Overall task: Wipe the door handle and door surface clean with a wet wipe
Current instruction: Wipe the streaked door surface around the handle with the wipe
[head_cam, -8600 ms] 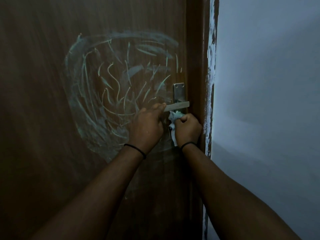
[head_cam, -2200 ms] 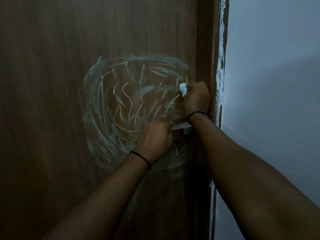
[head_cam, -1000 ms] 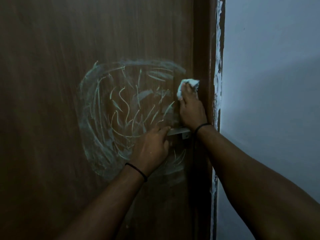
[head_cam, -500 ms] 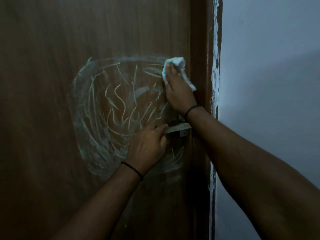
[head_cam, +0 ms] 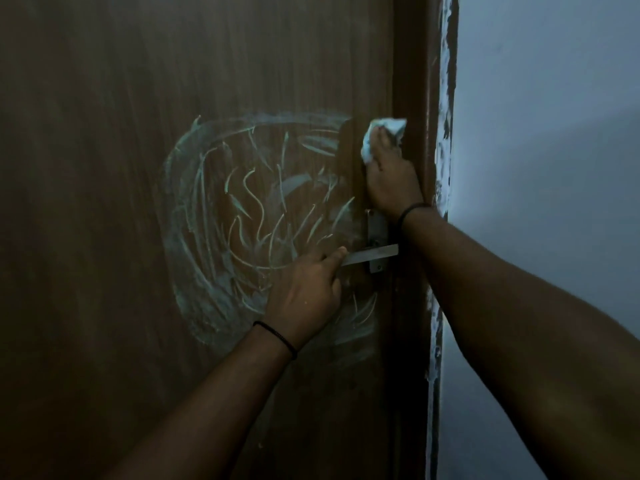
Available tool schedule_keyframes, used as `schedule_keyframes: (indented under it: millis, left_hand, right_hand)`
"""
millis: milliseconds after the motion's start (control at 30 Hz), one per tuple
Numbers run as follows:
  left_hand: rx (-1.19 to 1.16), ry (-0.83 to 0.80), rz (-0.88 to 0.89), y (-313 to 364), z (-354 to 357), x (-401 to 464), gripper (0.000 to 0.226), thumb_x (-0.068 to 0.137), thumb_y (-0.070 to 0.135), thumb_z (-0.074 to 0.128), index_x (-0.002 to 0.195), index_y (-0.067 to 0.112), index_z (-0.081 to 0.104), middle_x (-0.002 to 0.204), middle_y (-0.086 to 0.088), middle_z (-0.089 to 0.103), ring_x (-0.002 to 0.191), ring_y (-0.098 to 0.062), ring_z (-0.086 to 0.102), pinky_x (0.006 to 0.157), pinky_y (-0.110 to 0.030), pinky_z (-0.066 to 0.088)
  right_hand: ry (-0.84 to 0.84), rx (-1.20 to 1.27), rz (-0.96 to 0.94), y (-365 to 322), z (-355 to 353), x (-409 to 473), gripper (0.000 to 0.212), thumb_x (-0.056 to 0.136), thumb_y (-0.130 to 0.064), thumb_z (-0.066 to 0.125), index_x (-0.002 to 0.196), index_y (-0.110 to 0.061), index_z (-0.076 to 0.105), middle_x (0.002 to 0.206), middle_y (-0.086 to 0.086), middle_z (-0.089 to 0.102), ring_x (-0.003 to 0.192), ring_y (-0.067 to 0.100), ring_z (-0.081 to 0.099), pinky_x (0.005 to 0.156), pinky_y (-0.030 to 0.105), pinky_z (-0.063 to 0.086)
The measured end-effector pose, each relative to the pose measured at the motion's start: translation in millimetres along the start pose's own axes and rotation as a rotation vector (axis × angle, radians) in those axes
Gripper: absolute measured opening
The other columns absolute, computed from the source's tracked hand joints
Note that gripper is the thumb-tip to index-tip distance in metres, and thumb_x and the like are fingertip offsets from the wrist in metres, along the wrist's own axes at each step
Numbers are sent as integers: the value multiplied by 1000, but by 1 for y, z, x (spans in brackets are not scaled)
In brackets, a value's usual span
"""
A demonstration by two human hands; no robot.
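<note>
A crumpled white wet wipe [head_cam: 372,138] is pressed flat under the right hand [head_cam: 393,180] at the door's edge; chalky smears [head_cam: 249,216] lie leftward. The metal lever handle [head_cam: 369,253] is gripped by the left hand [head_cam: 304,296].

right hand [head_cam: 391,181] presses wet wipe [head_cam: 375,133] on door [head_cam: 138,168] | left hand [head_cam: 304,292] grips door handle [head_cam: 370,253]

A crumpled white wet wipe [head_cam: 381,133] is lying pressed on the brown door [head_cam: 104,168] at one o'clock from the chalky swirl [head_cam: 263,230]. The metal handle [head_cam: 375,252] is projecting horizontally at four o'clock.
</note>
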State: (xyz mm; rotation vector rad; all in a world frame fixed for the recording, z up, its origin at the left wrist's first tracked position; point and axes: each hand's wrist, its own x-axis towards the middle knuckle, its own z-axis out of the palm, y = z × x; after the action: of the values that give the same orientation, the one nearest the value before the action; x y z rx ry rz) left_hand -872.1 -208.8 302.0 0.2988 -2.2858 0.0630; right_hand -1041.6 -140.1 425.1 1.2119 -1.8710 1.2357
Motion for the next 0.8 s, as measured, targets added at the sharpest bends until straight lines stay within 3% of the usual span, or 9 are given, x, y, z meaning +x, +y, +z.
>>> schedule_keyframes:
  millis: [133,200,300,433,533,633,700,800]
  left_hand:
    - [-36,-6,-3,-4,0,4,48,95,16,46,142,18,54,108,-7,59,90,-23,55,69,-35,47]
    - [14,0,5,-5,-2,0,50,96,19,45,145,22,50,110,-5,58,91,-21,53,65,-31,41]
    - [69,4,17,-2,-2,-8,53,97,21,44,150,25,41,112,-3,55,91,-18,49,65,-26,30]
    - [62,12,3,0,-3,-5,52,99,22,44,151,24,41,112,-4,55,91,-17,48,66,-26,29]
    - [28,-13,3,-2,-1,-9,56,97,20,44,152,25,37,114,-5,55,92,-20,50,68,-30,39]
    - [34,-12,8,-4,1,-10,59,97,15,45,154,25,34,117,-5,54,94,-21,49,72,-32,43]
    - [21,-7,1,-5,3,-9,58,96,15,44,153,25,35,116,-4,54,94,-20,49,72,-31,43]
    - [14,1,-8,-5,3,-11,59,97,15,43,154,27,34,115,-4,55,92,-18,49,74,-34,47]
  right_hand:
    - [-21,-11,-191,-28,11,-3,53,101,-13,35,152,-11,24,158,9,25,147,22,21,119,30,16]
    - [-70,-52,-241,-17,11,-16,53,102,-14,36,153,-15,23,159,4,23,148,19,17,119,32,15]
    - [5,-73,-113,-15,0,-1,52,101,-14,36,152,-13,24,159,6,25,146,22,23,118,33,19]
    - [39,4,-162,-47,12,7,51,100,-11,36,150,-10,28,156,9,31,142,22,30,111,22,20]
    - [-24,-14,-161,-28,11,-11,51,101,-15,37,151,-19,29,158,1,28,145,21,25,116,34,22]
    - [26,-49,-28,-23,0,8,51,102,-18,36,152,-16,27,157,7,29,143,26,30,115,35,25]
    - [19,-63,-70,-35,4,12,52,102,-19,34,153,-11,22,159,8,24,144,26,27,115,35,24]
    - [-63,-26,-164,-33,11,-6,52,102,-20,35,153,-19,24,159,1,24,145,22,26,116,41,27]
